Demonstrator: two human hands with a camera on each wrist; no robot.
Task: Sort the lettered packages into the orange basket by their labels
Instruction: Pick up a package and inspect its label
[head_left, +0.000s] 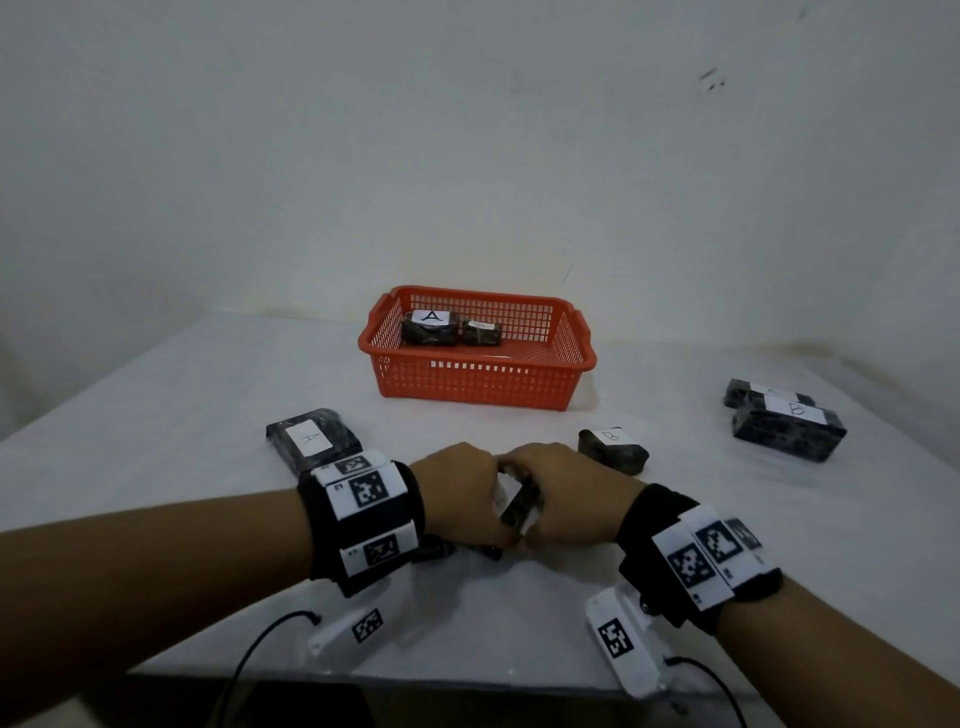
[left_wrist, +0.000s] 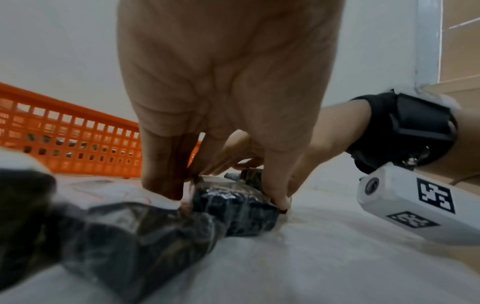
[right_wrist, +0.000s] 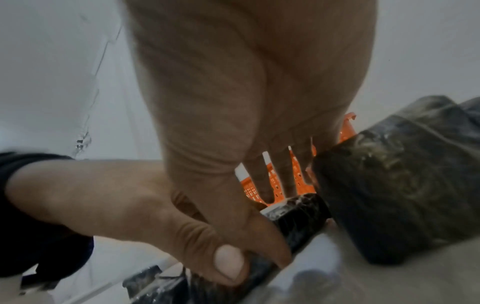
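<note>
Both hands meet over the near middle of the table and grip one small dark wrapped package (head_left: 519, 503) between them; its label is hidden. My left hand (head_left: 462, 493) pinches it with finger and thumb, as the left wrist view shows, left hand (left_wrist: 221, 195) on the package (left_wrist: 233, 207). My right hand (head_left: 566, 499) curls round its other end, right hand (right_wrist: 280, 224) on the package (right_wrist: 298, 218). The orange basket (head_left: 566, 384) stands behind, holding a package marked A (head_left: 430, 328) and a smaller one (head_left: 481, 332).
A package marked A (head_left: 311, 436) lies beside my left wrist. A package marked B (head_left: 613, 449) sits just right of my hands. Two more packages (head_left: 789, 426) lie stacked at the far right, the front one marked B. The table's front edge runs under my forearms.
</note>
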